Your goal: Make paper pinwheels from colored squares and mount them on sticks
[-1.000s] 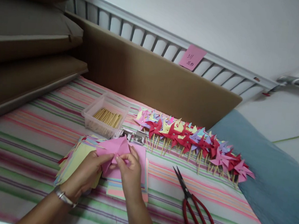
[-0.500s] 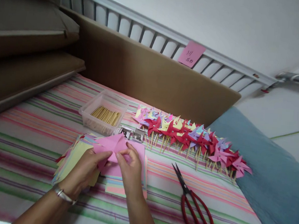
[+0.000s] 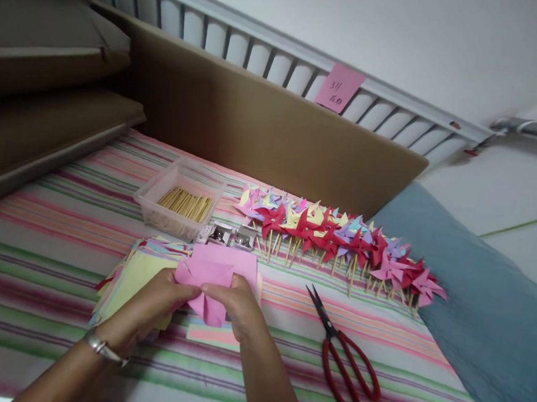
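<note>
A pink paper pinwheel piece [image 3: 207,275], with its corners partly folded, is held between both hands above the table. My left hand [image 3: 164,295] grips its left side, thumb pressed near the centre. From the right, my right hand [image 3: 237,301] pinches the same paper, its thumb meeting the left one at the middle. Fingers behind the paper are hidden. Beneath lies a stack of square paper with a pink sheet [image 3: 247,264] on top. Left of it is a pile of cut paper [image 3: 144,278], pale yellow uppermost, partly covered by my left forearm.
A clear plastic box [image 3: 153,217] of thin wooden sticks stands behind the paper, beside two small boxes [image 3: 244,237] of metal pins. Rows of finished pinwheels [image 3: 326,233] lie at the back right. Red-handled scissors [image 3: 332,333] rest at right. A cardboard panel [image 3: 255,132] stands behind.
The pink paper has been turned in my hands, and its folded part now points down towards me. My right hand has shifted to grip its right side, thumb at the centre.
</note>
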`<state>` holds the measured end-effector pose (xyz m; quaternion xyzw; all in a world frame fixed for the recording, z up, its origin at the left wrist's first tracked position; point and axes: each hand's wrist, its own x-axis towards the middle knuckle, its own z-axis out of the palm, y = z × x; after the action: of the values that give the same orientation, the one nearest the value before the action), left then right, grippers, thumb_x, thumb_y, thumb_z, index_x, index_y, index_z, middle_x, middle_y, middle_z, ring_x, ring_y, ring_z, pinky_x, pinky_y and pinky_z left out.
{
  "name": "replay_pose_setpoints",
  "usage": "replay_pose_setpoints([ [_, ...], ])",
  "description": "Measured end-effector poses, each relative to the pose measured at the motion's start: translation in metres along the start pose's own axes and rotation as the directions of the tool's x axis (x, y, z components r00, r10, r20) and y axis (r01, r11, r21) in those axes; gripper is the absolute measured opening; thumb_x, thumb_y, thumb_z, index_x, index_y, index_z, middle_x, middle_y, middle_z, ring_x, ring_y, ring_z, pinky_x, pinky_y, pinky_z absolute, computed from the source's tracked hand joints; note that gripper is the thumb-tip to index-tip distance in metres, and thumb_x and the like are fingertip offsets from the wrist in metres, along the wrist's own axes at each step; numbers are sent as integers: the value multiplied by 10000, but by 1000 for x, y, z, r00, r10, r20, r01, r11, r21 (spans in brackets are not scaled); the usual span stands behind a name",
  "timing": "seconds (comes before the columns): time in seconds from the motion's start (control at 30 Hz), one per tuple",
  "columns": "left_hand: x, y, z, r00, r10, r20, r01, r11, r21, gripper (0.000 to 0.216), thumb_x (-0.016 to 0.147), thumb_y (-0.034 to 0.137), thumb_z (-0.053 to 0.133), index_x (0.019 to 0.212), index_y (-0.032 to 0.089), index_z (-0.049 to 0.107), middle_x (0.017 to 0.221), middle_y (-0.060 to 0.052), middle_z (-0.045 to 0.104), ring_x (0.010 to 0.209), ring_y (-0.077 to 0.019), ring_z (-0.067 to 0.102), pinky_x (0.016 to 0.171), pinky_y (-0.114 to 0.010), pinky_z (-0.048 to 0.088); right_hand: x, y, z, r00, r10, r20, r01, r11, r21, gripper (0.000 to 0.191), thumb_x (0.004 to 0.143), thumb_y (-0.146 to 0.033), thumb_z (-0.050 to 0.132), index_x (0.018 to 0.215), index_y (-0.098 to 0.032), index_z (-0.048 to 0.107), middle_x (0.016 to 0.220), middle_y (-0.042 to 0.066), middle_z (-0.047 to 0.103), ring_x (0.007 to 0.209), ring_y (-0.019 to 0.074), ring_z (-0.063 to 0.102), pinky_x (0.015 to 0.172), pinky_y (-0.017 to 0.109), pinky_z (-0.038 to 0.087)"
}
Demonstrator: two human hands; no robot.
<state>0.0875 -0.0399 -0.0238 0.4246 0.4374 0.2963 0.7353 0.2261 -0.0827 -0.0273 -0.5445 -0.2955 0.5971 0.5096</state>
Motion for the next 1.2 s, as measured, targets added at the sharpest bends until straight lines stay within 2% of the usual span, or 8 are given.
replay_pose_setpoints([
  [0.1,0,-2,0,1000,-2,-9,2,999,-45,173,584,213,740,725,114,718,655,-60,705,586,-186,609,568,-259,440,2,0,2,997,-49,-53,51,998,42,306,581,-213,751,870,-123,709,781,56,729,724,225,656,686,313,488],
  [0.27,-4,-6,7,997,42,66,-17,938,-347,146,715,242,684,848,185,698,795,-23,701,703,-153,610,675,-267,483,5,0,7,972,-145,-187,182,963,199,289,603,-207,737,873,-114,696,791,60,730,700,211,650,681,310,490],
  [0.4,-3,-15,13,997,-17,76,52,872,-487,87,717,209,696,797,177,702,758,-12,688,708,-140,602,692,-270,492,3,1,14,948,-195,-251,252,942,223,264,622,-200,720,868,-110,688,779,63,729,705,223,653,666,316,491],
  [0.57,-1,-21,19,999,-5,33,23,803,-595,33,700,193,715,705,164,702,696,7,674,646,-112,579,630,-240,469,3,3,18,926,-217,-310,288,935,206,241,648,-193,708,872,-110,685,799,62,732,725,228,659,679,326,501],
  [0.77,-3,-19,26,994,110,-4,-97,857,-507,119,671,226,735,616,134,684,597,-2,646,564,-103,530,589,-229,420,4,7,23,910,-234,-343,326,914,240,219,636,-174,721,846,-123,691,793,44,731,728,206,657,695,310,510],
  [1.07,3,-22,20,987,96,-129,-146,864,-481,127,654,221,745,594,130,679,588,1,652,559,-103,527,577,-224,413,3,12,29,937,-246,-248,306,920,244,242,687,-214,702,905,-116,667,831,61,710,750,200,640,719,322,507],
  [1.13,5,-18,15,982,90,-167,-163,848,-503,107,632,200,754,604,121,688,590,-5,660,567,-106,542,584,-221,428,3,14,27,940,-263,-216,300,941,156,237,740,-269,664,932,-130,647,829,51,695,734,181,626,698,302,500],
  [1.2,8,-11,7,975,82,-205,-184,816,-548,84,599,163,763,619,113,698,608,-14,674,586,-113,563,595,-219,448,1,17,24,922,-316,-223,315,948,-37,202,794,-323,608,884,-143,629,758,29,661,666,154,595,634,269,484],
])
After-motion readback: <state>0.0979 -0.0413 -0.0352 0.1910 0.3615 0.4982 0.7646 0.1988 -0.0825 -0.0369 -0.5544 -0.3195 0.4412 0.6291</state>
